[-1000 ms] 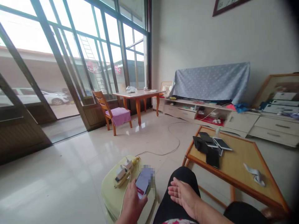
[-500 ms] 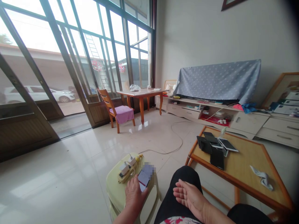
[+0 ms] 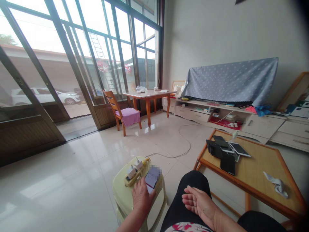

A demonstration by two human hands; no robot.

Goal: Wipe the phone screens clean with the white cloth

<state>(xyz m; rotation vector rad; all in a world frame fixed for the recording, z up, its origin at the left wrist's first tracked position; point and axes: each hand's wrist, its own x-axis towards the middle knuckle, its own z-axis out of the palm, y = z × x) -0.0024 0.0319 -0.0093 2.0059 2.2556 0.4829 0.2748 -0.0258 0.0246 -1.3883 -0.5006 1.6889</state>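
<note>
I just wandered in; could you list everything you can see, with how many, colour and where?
Phone: one, pale screen, over the stool
Stool: one, pale green, front centre
Power strip: one, cream, on the stool
Chargers: two, white, in the strip
Low table: one, wooden brown, right
Phones or tablets: several, black and white, overlapping on it
Cloth strip: one, greyish, same table
Chair: one, brown, purple-covered seat, beside the dining table
Dining table: one, brown, by the windows
TV cabinet: one, pale, along the wall
Spotted cloth: one, blue-grey, draped above it
Car: one, white, outside
Smaller clutter: uncountable
Left grip (hand): one, bare, on the phone
Right grip (hand): one, bare, on the lap
</note>
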